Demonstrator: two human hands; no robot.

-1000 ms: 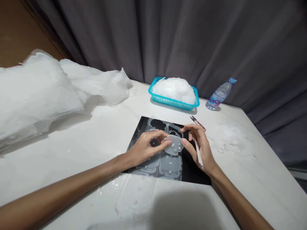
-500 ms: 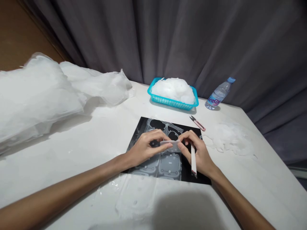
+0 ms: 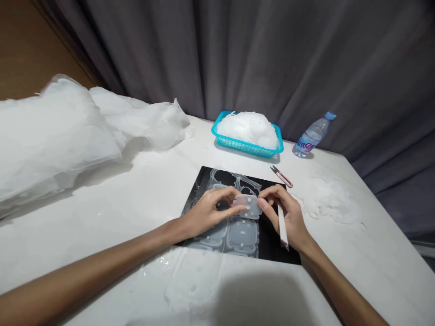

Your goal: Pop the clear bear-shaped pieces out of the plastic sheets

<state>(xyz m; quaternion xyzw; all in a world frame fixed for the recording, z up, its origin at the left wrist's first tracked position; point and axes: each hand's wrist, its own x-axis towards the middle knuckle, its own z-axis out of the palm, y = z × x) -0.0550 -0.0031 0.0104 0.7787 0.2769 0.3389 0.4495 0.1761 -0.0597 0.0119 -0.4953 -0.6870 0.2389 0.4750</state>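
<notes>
My left hand pinches the left end of a small translucent, rounded sheet piece with pale dots. At its right edge, the fingertips of my right hand are closed on the piece. A slim white stick-like tool with a dark, reddish lower end is tucked in my right hand; its kind is unclear. Below both hands, a translucent moulded sheet with rounded panels and cut-out openings lies on a black mat. My hands hide part of that sheet.
A turquoise basket of white, fluffy-looking material stands at the back, near a water bottle. Pink-handled thread snips lie behind the mat. Clear scraps are on the right, and large white plastic bags on the left.
The small piece has turned from nearly edge-on to showing its dotted flat face. My right hand has shifted slightly right, with the white stick still in it.
</notes>
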